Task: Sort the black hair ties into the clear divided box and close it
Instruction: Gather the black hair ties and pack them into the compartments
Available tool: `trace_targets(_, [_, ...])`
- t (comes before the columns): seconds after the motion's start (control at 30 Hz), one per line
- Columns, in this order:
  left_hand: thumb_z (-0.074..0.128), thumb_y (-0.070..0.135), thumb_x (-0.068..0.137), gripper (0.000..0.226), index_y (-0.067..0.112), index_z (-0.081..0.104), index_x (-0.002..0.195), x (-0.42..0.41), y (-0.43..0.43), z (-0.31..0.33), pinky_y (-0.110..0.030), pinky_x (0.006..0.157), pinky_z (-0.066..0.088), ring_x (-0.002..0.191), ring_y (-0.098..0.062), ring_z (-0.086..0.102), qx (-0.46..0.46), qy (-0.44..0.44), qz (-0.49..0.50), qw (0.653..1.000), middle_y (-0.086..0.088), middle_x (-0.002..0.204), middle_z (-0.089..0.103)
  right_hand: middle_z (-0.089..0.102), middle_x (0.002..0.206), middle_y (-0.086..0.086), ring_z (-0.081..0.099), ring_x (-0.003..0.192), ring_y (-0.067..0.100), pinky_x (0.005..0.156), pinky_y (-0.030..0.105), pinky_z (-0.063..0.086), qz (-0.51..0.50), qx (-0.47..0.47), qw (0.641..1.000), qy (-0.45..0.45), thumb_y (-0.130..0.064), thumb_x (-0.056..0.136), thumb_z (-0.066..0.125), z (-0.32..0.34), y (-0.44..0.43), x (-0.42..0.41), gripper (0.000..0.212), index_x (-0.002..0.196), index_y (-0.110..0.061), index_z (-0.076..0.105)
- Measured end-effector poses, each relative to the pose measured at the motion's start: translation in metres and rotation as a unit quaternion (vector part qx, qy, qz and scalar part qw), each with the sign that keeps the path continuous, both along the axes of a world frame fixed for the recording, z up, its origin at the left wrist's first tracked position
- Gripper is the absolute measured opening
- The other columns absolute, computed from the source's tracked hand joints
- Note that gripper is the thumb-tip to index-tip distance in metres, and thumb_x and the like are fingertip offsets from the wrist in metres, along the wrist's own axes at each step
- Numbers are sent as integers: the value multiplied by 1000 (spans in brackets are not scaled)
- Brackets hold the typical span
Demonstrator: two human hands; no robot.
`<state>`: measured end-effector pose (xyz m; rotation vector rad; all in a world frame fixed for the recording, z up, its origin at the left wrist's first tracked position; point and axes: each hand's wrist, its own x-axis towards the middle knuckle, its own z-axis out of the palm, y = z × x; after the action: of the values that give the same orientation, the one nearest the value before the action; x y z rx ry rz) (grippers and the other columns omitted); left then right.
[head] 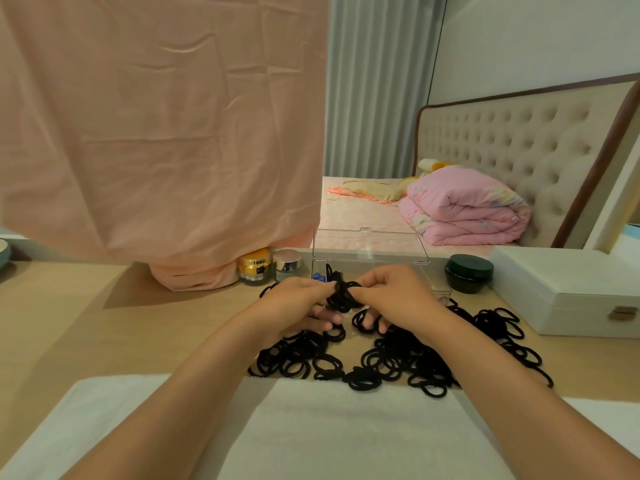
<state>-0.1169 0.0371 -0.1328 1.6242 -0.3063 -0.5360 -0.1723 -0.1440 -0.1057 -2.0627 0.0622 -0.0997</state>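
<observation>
The open box (372, 258) stands at the table's (69, 323) back. Two jars (268, 265) sit left of it, a lidded tub (469, 273) right, a case (568, 292) farther right. Loose hair ties (398, 362) lie before it, a towel (311, 427) nearer still.

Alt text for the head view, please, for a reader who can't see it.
Both hands, left and right, pinch one bunch of black elastic hair ties above a loose pile of black ties on a wooden table, before an open clear plastic divided box.
</observation>
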Motion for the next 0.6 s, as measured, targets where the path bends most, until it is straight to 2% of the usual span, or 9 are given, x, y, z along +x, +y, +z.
trace_targets(0.13, [57, 39, 99, 44, 3, 66, 123, -5, 1, 4, -33, 77, 57, 92, -25, 71, -68, 30, -30, 997, -14, 106, 74, 74, 72, 6, 58, 38, 5, 40, 20, 48, -15, -18, 1000, -5, -20, 94, 71, 0, 2, 0, 10, 100, -12, 70])
trace_targets(0.2, [65, 33, 95, 41, 5, 66, 124, -6, 0, 5, -33, 81, 57, 96, -24, 73, -49, 14, -34, 998, -13, 98, 76, 75, 78, 4, 62, 44, 6, 42, 21, 50, -18, -9, 1000, -6, -23, 92, 74, -1, 3, 1, 11, 99, -14, 70])
trace_targets(0.27, [70, 24, 92, 34, 4, 67, 120, -5, 1, 4, -33, 85, 57, 95, -20, 75, -12, -10, -20, 1000, -5, 79, 75, 75, 82, 3, 65, 49, 8, 43, 22, 51, -17, 0, 1000, 2, -25, 90, 76, -1, 3, 1, 14, 98, -17, 70])
trace_targets(0.3, [70, 20, 92, 31, 3, 68, 118, -4, 1, 3, -33, 85, 57, 93, -19, 75, -6, -13, -13, 1000, -4, 78, 75, 75, 84, 2, 65, 50, 7, 43, 21, 51, -12, 8, 1000, 10, -25, 90, 77, -1, 2, 1, 17, 102, -16, 70])
trace_targets(0.4, [65, 18, 96, 28, 6, 68, 121, -2, 3, 2, -31, 82, 55, 93, -21, 73, -15, -4, -15, 1000, -9, 95, 77, 74, 99, 4, 67, 59, 11, 48, 23, 51, 24, 77, 995, 52, -25, 89, 78, 0, -4, 0, 33, 118, -12, 68])
trace_targets(0.47, [64, 18, 97, 26, 9, 68, 121, -2, 6, 1, -30, 81, 55, 95, -21, 73, -10, -12, -40, 999, -7, 97, 76, 71, 113, 5, 70, 71, 15, 52, 25, 54, 56, 115, 989, 78, -24, 89, 77, 1, -9, -1, 41, 127, -14, 64])
trace_targets(0.53, [65, 19, 96, 26, 11, 69, 121, -2, 8, 1, -29, 80, 55, 95, -21, 72, -1, -21, -69, 997, -9, 103, 75, 73, 113, 6, 71, 76, 16, 56, 25, 56, 90, 128, 983, 96, -22, 90, 76, 1, -12, -1, 38, 126, -12, 68])
trace_targets(0.6, [67, 19, 95, 24, 11, 69, 118, -3, 7, 1, -30, 80, 57, 94, -21, 74, 15, -42, -65, 997, -10, 102, 76, 75, 101, 9, 70, 75, 15, 58, 25, 58, 96, 136, 981, 102, -20, 90, 76, -1, -13, 0, 30, 117, -9, 74])
